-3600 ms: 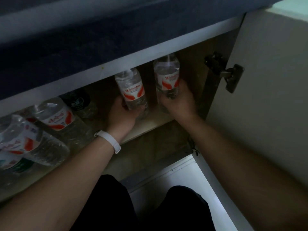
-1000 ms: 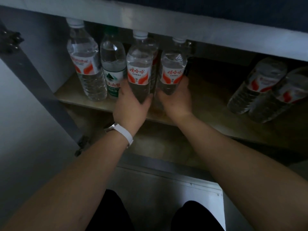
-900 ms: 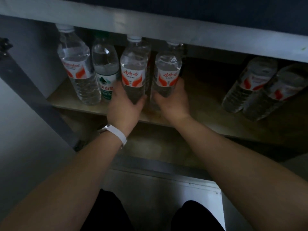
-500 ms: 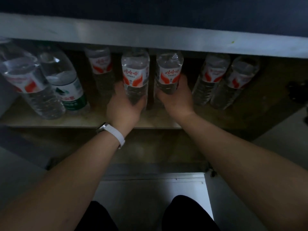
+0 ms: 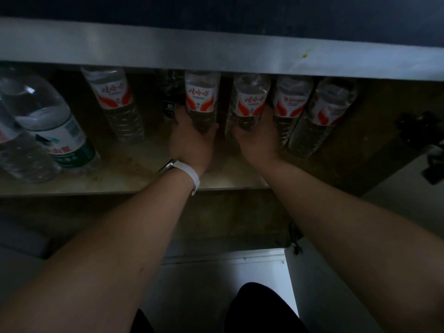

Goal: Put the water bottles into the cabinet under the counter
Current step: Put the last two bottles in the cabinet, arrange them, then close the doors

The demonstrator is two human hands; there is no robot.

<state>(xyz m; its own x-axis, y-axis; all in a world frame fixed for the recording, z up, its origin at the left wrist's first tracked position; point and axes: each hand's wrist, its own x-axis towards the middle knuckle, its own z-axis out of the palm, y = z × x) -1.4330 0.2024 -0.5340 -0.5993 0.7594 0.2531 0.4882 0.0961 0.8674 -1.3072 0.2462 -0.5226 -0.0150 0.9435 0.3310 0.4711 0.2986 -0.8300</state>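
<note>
Inside the dim cabinet, my left hand [image 5: 192, 143] grips the base of a clear water bottle [image 5: 201, 98] with a red-and-white label. My right hand [image 5: 255, 140] grips a second such bottle [image 5: 249, 100] just to its right. Both bottles stand upright on the wooden shelf [image 5: 134, 174], side by side with a narrow gap between them. Their caps are hidden behind the counter's front edge [image 5: 216, 51]. A white band [image 5: 189, 173] sits on my left wrist.
Two more red-label bottles [image 5: 292, 102] [image 5: 329, 109] stand right of my right hand. Another red-label bottle [image 5: 113, 97], a dark bottle [image 5: 171, 97], a green-label bottle [image 5: 55, 131] and one more [image 5: 16, 145] stand to the left. A door hinge [image 5: 420, 133] is at the right.
Both hands have carried their bottles along the shelf, from beside the left group of bottles to a spot right next to the pair of bottles on the right. The grip is unchanged.
</note>
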